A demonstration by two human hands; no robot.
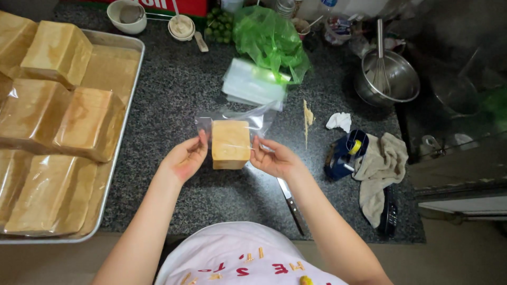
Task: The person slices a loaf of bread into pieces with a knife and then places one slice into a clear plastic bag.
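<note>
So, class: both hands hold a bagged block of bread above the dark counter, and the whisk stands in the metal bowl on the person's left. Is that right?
Not quite. The head view shows the left hand and right hand holding the bagged block of bread above the dark counter, but the whisk stands in the metal bowl on the person's right, not left.

The clear shiny plastic bag (pixel 232 119) wraps a soft tan bread block (pixel 231 144). The speckled dark stone counter (pixel 179 89) looks smooth. The round metal bowl (pixel 396 79), upper right, shines.
</note>
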